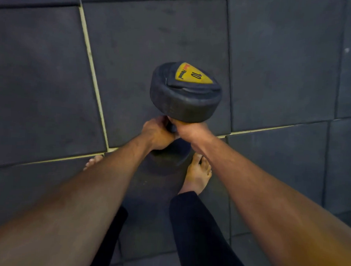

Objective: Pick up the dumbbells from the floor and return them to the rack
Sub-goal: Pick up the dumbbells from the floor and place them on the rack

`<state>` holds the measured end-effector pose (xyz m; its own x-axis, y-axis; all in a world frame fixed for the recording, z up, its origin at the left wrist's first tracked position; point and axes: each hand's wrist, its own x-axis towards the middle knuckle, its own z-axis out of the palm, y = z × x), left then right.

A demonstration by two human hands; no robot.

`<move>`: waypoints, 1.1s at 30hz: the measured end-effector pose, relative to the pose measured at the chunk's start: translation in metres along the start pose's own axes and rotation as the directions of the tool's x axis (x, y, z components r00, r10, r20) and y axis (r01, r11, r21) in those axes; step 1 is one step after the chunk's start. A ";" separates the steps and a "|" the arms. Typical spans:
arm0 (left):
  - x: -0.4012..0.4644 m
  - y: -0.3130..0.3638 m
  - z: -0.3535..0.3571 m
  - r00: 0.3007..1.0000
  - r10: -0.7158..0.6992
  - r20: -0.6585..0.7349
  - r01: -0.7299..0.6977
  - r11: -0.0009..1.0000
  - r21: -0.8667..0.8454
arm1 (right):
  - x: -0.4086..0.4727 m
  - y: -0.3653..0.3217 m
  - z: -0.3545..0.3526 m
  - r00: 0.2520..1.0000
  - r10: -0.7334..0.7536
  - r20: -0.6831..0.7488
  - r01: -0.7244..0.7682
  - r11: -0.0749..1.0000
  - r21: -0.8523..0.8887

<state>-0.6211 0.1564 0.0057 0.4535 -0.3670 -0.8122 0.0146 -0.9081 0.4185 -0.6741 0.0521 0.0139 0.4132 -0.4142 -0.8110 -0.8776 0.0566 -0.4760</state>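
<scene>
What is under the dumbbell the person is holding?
Below the dumbbell, gripped by the left hand and right hand, lie dark floor tiles and a bare foot. Its lower head is mostly covered.

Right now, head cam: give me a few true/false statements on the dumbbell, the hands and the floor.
1. Both hands grip the dumbbell handle. True: left hand, right hand.
2. The yellow label reads 25. False: it reads 10.
3. The person wears shoes. False: the right foot is bare.
4. The floor is dark square tiles. True.
5. The rack stands beside the dumbbell. False: no rack is in view.
</scene>
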 end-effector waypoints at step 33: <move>-0.808 0.052 -0.385 0.470 -0.272 -0.840 -0.484 0.717 -0.502 | -0.777 -0.494 0.008 0.231 -0.698 0.678 0.850 0.484 0.209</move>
<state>-0.6434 0.4836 0.8404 0.9576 0.2436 -0.1538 0.2386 -0.3720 0.8970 -0.5601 0.3533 0.8764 0.8728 0.4805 -0.0856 -0.0230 -0.1346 -0.9906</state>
